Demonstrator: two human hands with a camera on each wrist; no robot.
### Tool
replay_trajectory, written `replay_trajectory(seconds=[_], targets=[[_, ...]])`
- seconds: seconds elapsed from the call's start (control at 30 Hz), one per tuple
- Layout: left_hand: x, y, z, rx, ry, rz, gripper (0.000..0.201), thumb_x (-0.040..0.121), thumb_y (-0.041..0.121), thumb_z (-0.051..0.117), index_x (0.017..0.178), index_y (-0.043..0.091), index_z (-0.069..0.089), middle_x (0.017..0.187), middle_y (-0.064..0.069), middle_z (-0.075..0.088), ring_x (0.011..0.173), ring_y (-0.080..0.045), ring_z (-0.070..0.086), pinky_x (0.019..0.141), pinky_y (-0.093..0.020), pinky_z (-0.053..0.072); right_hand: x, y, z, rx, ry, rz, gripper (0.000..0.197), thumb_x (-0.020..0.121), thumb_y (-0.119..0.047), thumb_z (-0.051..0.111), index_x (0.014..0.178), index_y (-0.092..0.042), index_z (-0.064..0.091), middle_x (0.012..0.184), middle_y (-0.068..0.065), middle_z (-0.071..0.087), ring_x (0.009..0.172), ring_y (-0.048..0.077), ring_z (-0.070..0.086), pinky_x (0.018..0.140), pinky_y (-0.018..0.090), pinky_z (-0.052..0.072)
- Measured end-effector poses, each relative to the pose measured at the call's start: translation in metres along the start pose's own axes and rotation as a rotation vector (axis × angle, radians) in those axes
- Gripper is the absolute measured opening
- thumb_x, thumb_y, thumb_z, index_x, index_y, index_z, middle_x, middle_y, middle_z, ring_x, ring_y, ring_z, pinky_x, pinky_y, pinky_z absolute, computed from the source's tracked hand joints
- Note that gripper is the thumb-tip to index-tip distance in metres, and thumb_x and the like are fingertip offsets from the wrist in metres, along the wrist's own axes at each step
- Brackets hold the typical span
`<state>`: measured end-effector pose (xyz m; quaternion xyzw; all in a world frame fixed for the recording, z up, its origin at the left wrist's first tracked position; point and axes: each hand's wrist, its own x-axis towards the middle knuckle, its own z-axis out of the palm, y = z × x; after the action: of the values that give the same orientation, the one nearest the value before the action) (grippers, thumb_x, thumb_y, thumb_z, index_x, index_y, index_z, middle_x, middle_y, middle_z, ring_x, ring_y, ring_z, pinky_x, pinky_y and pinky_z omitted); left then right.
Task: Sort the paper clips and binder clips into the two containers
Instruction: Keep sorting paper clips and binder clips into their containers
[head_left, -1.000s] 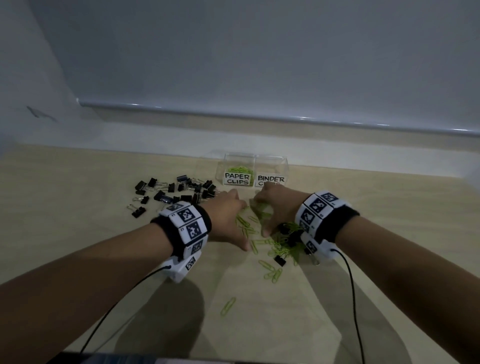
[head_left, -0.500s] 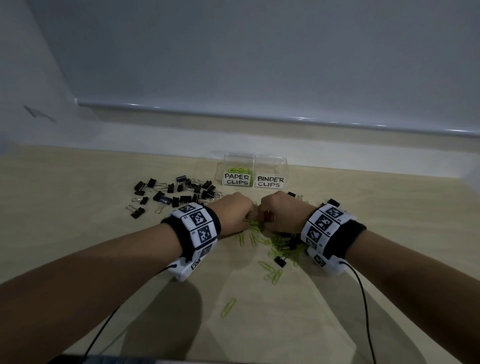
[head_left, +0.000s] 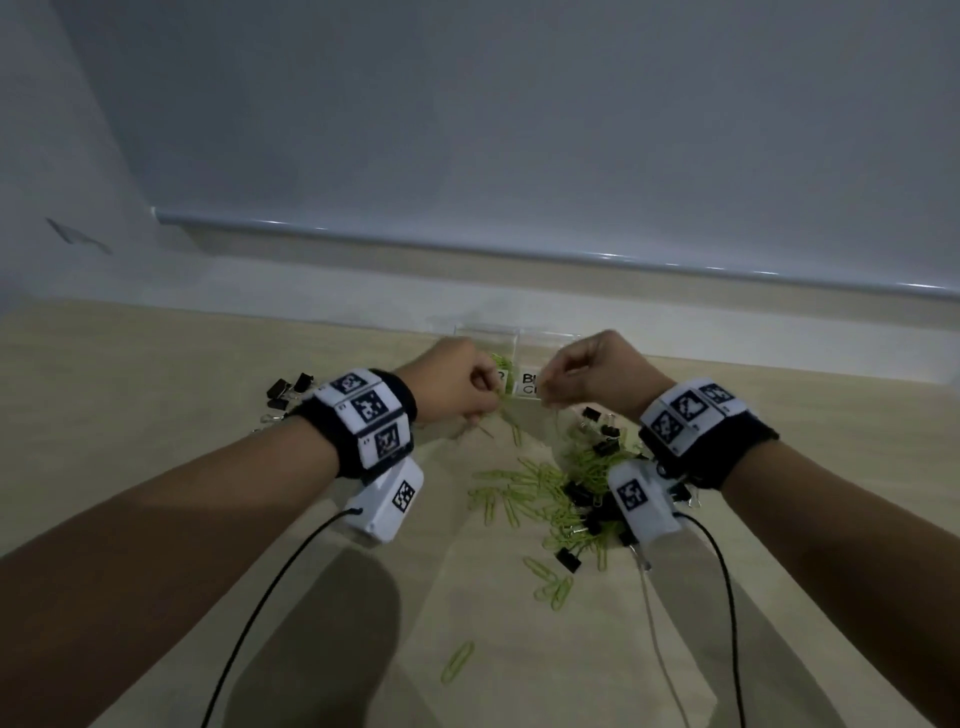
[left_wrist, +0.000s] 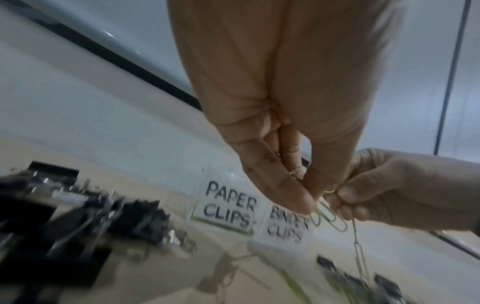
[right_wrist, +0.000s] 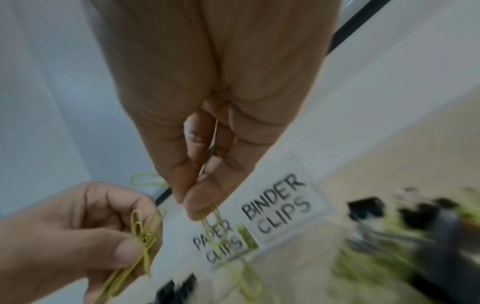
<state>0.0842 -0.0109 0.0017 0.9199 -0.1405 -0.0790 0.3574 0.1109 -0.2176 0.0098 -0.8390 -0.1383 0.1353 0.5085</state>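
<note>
Holding both hands up in front of the two clear containers near the far edge of the tabletop (head_left: 156, 467), you have each one pinched on green paper clips. Your left hand (head_left: 452, 382) has thumb and fingers curled round a small bunch of paper clips (right_wrist: 141, 236), some hanging below the fingers. Your right hand (head_left: 597, 371) pinches another few clips (left_wrist: 328, 216) at its fingertips, with one more dangling under them on a chain.

The two hands sit close together but apart, the paper clips container (left_wrist: 228, 205) behind your left hand and the binder clips container (right_wrist: 280, 205) behind your right; the two stand touching side by side. Green clips already lie inside the one labelled PAPER CLIPS. From the head view your hands hide most of both boxes.

Below your right wrist, toward the middle of the tabletop, lies the mixed pile (head_left: 561, 499) of green paper clips and black binder clips. A few stray paper clips (head_left: 550, 587) lie nearer to you, and a single one (head_left: 457, 661) nearer still. A separate group of black binder clips (head_left: 285, 389) sits on the left side, beyond your left wrist.
</note>
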Motion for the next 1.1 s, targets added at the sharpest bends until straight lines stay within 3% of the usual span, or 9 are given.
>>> replay_trajectory(seconds=[0.07, 0.23, 0.37, 0.47, 0.6, 0.73, 0.8, 0.9, 1.1], targets=[[0.01, 0.002, -0.016, -0.028, 0.093, -0.009, 0.002, 0.084, 0.009, 0.069, 0.082, 0.009, 0.069, 0.072, -0.003, 0.071, 0.051, 0.001, 0.064, 0.054, -0.011, 0.051, 0.016, -0.014, -0.003, 0.158, 0.054, -0.003, 0.009, 0.074, 0.008, 0.072, 0.082, 0.009, 0.068, 0.076, 0.02, 0.07, 0.063, 0.022, 0.069, 0.066, 0.028, 0.06], [0.042, 0.0, -0.045, -0.075, 0.333, -0.098, 0.008, 0.084, 0.008, 0.067, 0.087, 0.001, 0.069, 0.075, -0.009, 0.071, 0.061, -0.015, 0.068, 0.066, -0.026, 0.057, 0.063, -0.035, 0.013, 0.383, 0.221, -0.019, 0.009, 0.075, 0.012, 0.068, 0.073, 0.004, 0.064, 0.071, 0.017, 0.064, 0.061, 0.023, 0.066, 0.065, 0.026, 0.06], [0.063, -0.005, -0.04, 0.007, 0.414, -0.188, 0.005, 0.083, 0.006, 0.064, 0.077, 0.005, 0.064, 0.073, -0.012, 0.069, 0.065, -0.023, 0.07, 0.063, -0.028, 0.056, 0.082, -0.019, 0.033, 0.155, 0.264, 0.051, 0.004, 0.074, 0.006, 0.072, 0.075, 0.003, 0.069, 0.076, 0.02, 0.069, 0.069, 0.03, 0.068, 0.07, 0.033, 0.061], [0.074, -0.01, -0.027, 0.16, 0.328, -0.232, 0.011, 0.081, 0.009, 0.066, 0.073, 0.001, 0.064, 0.081, -0.016, 0.071, 0.077, -0.029, 0.071, 0.077, -0.04, 0.058, 0.076, -0.011, 0.032, -0.094, 0.224, 0.058, 0.01, 0.072, -0.001, 0.075, 0.081, -0.005, 0.074, 0.081, 0.015, 0.074, 0.073, 0.025, 0.071, 0.076, 0.034, 0.06], [0.071, -0.005, -0.017, 0.361, 0.225, -0.183, 0.013, 0.081, 0.016, 0.068, 0.087, 0.005, 0.071, 0.094, -0.012, 0.071, 0.086, -0.029, 0.067, 0.084, -0.039, 0.056, 0.042, -0.013, 0.001, -0.354, 0.198, -0.075, 0.017, 0.073, 0.0, 0.072, 0.087, -0.01, 0.075, 0.081, 0.005, 0.073, 0.068, 0.014, 0.067, 0.069, 0.025, 0.056], [0.042, 0.017, 0.001, 0.406, 0.205, -0.002, 0.013, 0.083, 0.017, 0.065, 0.093, 0.011, 0.071, 0.097, -0.006, 0.068, 0.087, -0.023, 0.063, 0.081, -0.033, 0.053, -0.007, -0.003, -0.025, -0.581, -0.052, -0.062, 0.014, 0.078, -0.002, 0.069, 0.087, -0.011, 0.075, 0.074, -0.001, 0.07, 0.065, 0.008, 0.066, 0.069, 0.018, 0.055], [0.021, 0.033, 0.021, 0.328, 0.033, 0.094, 0.012, 0.084, 0.021, 0.069, 0.093, 0.013, 0.072, 0.095, -0.002, 0.07, 0.083, -0.015, 0.062, 0.076, -0.028, 0.051, -0.027, 0.004, -0.027, -0.706, -0.196, -0.042, 0.016, 0.078, -0.003, 0.068, 0.087, -0.013, 0.076, 0.074, -0.004, 0.069, 0.065, 0.004, 0.062, 0.065, 0.01, 0.047], [0.0, 0.053, 0.056, 0.247, -0.227, 0.135, 0.014, 0.08, 0.025, 0.074, 0.089, 0.013, 0.074, 0.085, 0.003, 0.07, 0.074, -0.009, 0.062, 0.063, -0.015, 0.046, -0.048, 0.016, -0.025, -0.79, -0.298, 0.005, 0.02, 0.078, -0.003, 0.064, 0.088, -0.016, 0.076, 0.08, -0.002, 0.071, 0.074, 0.01, 0.064, 0.071, 0.02, 0.051], [-0.003, 0.064, 0.094, 0.363, -0.174, 0.026, 0.036, 0.074, 0.038, 0.078, 0.089, 0.006, 0.068, 0.087, -0.008, 0.067, 0.079, -0.025, 0.064, 0.065, -0.031, 0.049, -0.074, 0.032, -0.024, -0.805, -0.268, 0.01, 0.024, 0.076, -0.003, 0.059, 0.092, -0.016, 0.072, 0.094, 0.001, 0.069, 0.081, 0.016, 0.062, 0.077, 0.032, 0.055]])
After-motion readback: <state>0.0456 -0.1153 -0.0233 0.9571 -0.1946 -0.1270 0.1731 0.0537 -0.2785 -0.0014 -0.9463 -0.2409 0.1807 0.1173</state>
